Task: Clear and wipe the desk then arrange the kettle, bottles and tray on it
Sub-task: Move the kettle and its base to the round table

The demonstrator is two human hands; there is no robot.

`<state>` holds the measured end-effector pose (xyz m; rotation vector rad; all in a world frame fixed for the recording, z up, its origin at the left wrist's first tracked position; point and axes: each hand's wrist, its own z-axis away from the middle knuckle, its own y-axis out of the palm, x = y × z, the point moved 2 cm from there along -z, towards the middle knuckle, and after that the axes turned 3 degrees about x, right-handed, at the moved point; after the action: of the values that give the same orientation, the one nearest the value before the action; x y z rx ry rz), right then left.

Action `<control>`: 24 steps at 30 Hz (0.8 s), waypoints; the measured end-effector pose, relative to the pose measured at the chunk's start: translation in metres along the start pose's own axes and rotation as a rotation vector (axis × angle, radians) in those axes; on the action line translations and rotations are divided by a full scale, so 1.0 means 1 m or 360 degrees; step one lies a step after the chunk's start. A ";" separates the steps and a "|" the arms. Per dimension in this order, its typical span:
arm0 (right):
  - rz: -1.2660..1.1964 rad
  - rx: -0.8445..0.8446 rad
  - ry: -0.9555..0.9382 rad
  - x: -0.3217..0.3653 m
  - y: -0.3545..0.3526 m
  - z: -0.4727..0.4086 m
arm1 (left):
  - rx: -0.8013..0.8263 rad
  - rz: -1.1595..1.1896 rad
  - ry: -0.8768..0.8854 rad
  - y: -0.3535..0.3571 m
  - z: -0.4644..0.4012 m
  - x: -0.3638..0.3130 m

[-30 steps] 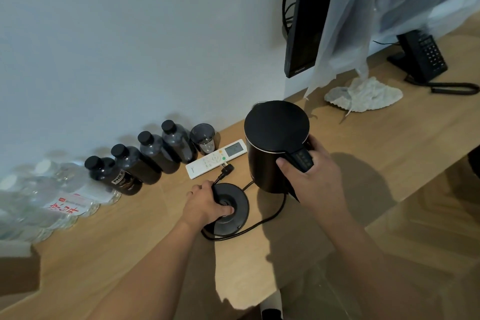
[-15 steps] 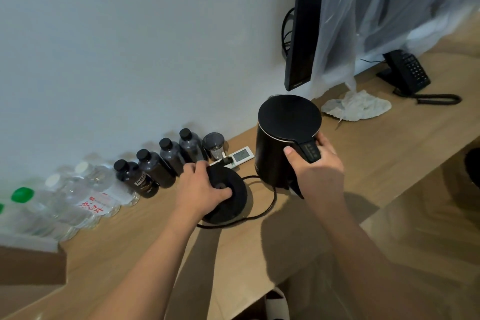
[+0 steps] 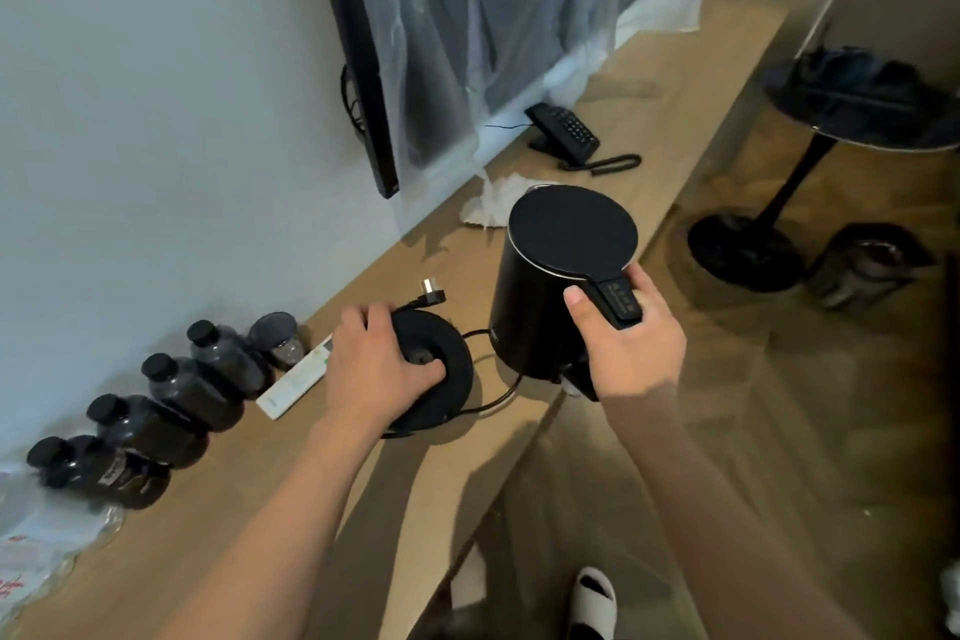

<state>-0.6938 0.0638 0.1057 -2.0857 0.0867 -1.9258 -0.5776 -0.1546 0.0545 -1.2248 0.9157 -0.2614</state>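
Note:
My right hand grips the handle of the black kettle, which hangs upright over the front edge of the wooden desk. My left hand holds the round black kettle base, thumb in its centre, lifted off the desk; its cord and plug trail from it. Several dark bottles lie in a row along the wall at the left, with a small dark glass at the row's end. Clear water bottles lie at the far left. No tray is in view.
A white remote lies beside my left hand. A white cloth and a black telephone sit further along the desk. A wall television draped in plastic hangs above. A black pedestal table stands on the floor at right.
Both hands have carried the kettle and its base to the right along the desk, and the kettle now hangs past the front edge. My view has swung right.

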 end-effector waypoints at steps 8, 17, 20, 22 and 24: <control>-0.0073 -0.0370 0.0127 -0.033 -0.128 -0.051 | 0.0164 -0.0045 0.0390 0.068 -0.029 -0.147; -0.0003 -0.0730 0.0130 -0.072 -0.285 -0.131 | 0.0375 -0.0037 0.0686 0.161 -0.054 -0.338; -0.0013 -0.0772 0.0137 -0.077 -0.322 -0.163 | 0.0345 0.0006 0.0717 0.182 -0.067 -0.386; -0.0022 -0.0764 0.0124 -0.081 -0.338 -0.185 | 0.0342 0.0017 0.0735 0.194 -0.078 -0.411; -0.0026 -0.0772 0.0101 -0.089 -0.349 -0.210 | 0.0335 -0.0015 0.0762 0.205 -0.092 -0.432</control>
<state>-0.9638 0.3811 0.1217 -2.3127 0.6072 -2.1440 -0.9755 0.1259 0.0665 -0.9857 1.2579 -0.6616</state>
